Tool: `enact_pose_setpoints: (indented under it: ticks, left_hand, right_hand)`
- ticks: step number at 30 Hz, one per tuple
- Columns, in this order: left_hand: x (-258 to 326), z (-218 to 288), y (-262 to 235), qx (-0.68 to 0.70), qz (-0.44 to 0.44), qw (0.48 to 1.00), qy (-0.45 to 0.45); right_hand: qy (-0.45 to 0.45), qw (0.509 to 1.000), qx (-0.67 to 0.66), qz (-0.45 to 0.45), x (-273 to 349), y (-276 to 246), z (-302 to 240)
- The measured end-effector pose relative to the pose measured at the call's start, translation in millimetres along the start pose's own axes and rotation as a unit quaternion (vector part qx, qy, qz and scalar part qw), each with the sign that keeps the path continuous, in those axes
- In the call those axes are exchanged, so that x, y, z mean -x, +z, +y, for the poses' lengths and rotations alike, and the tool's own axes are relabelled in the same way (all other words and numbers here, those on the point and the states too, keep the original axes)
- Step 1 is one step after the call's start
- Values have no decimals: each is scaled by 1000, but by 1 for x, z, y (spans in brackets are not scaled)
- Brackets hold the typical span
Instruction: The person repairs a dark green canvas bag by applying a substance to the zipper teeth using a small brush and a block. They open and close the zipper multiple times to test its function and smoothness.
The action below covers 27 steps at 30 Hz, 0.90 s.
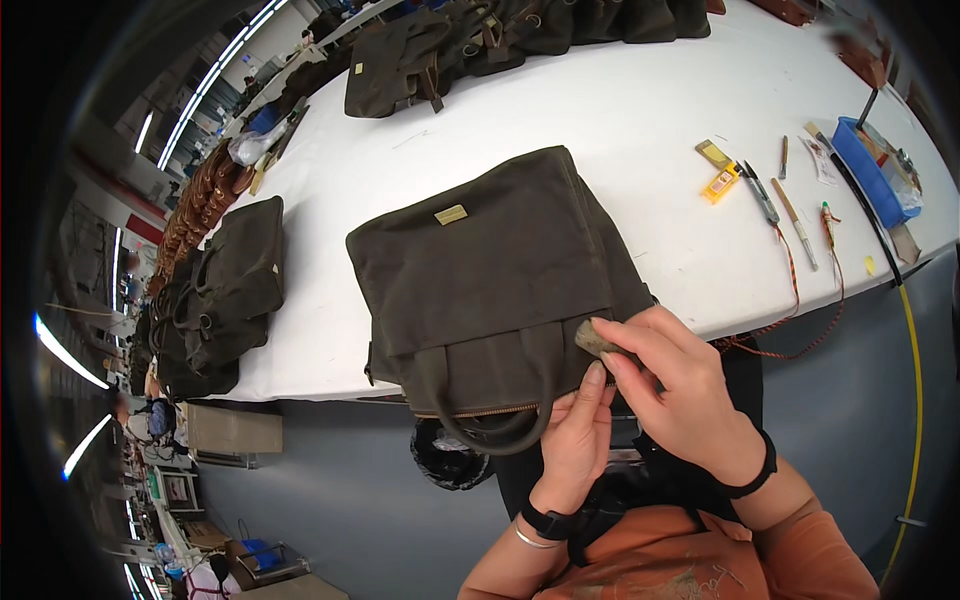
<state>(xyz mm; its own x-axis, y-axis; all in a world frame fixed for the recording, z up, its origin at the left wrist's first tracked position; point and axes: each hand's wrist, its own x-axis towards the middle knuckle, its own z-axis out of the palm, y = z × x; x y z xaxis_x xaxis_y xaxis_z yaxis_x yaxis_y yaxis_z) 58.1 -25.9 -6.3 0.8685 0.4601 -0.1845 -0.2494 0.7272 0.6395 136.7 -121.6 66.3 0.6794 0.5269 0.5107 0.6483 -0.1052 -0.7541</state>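
A dark olive handbag (480,270) lies on the white table, its zipped top and looped handles hanging over the edge towards me. On its front is a small gold-coloured plate (451,215). My left hand (578,430) pinches the bag's near right corner, beside the handle (437,385) and the brass zip (478,412). Between thumb and fingers, my right hand (680,385) grips a small grey-green block (593,338), rough like a worn eraser, against the bag's surface near that corner. The block's underside is hidden.
More dark bags lie at the table's left (240,260) and far side (400,70). To the right are a yellow box (720,184), several pen-like tools, two with orange cords (794,265), and a blue bin (872,175). Brown leather pieces (195,215) are piled at the left.
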Motion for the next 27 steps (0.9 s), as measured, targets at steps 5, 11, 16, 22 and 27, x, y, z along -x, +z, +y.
enact_pose_setpoints:
  ticks: [5,11,16,22,27]
  left_hand:
    - [0,0,-12,36,-80,996,-27]
    - [-1,-3,-16,43,-82,996,-4]
    - [0,0,-9,32,-89,995,-28]
    - [-1,-4,-8,31,-49,998,24]
    - [-1,-3,-5,19,-51,998,15]
  right_hand:
    - [-20,999,15,-24,2,6,7]
    - [-4,1000,16,2,-6,-2,3]
    - [-33,999,14,19,-6,15,11]
    - [-11,999,47,-25,-7,-11,6]
    - [1,1000,18,5,-4,-7,5]
